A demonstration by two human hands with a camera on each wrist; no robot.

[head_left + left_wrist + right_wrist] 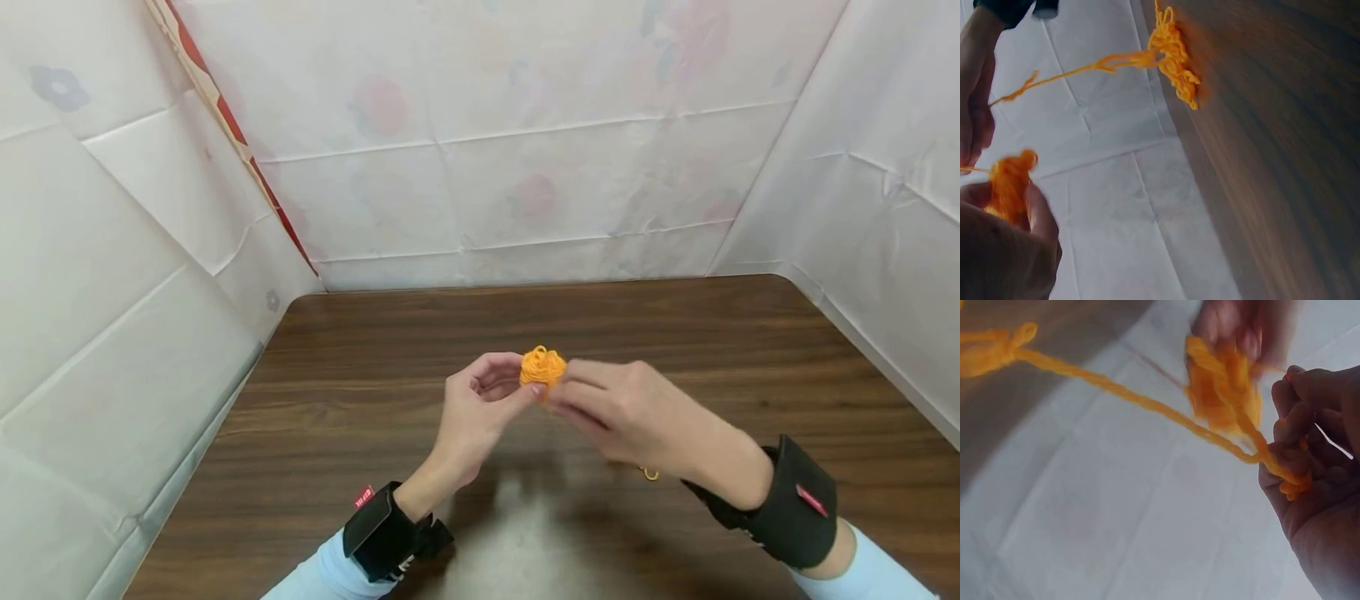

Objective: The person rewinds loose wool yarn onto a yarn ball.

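Dark brown wooden table fills the lower half of the head view. Above its centre, the left hand pinches a small orange yarn ball, and the right hand grips the loose orange yarn strand trailing off it.

Head view: high, looking forward and down over the desk to the sheeted back wall, both hands mid-frame. Left wrist view: very close, tilted, desk edge running steeply; shares the orange yarn bundle with the head view. Right wrist view: close, aimed past the fingers; same bundle, blurred.
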